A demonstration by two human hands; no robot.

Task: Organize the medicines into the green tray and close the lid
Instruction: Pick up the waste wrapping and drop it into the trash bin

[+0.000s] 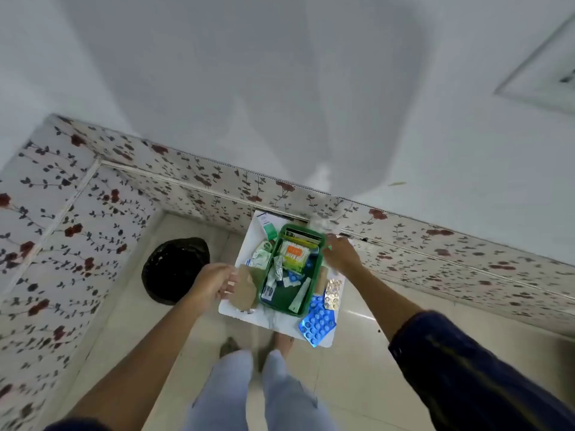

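Green tray between hands; left hand pinching brown packet; right hand grip unclear.

A plain white wall fills the upper part of the view, smooth and evenly lit, with a soft grey shadow down its middle. At the far right a white-framed window shows only in part. Below the white paint runs a band of floral wallpaper, pale with dark red roses and grey leafy stems; it turns the corner and covers the left wall too. A thin white strip runs along it. The floor is glossy cream tile that catches a bright glint. A black bin stands near the corner, beside a small white table.
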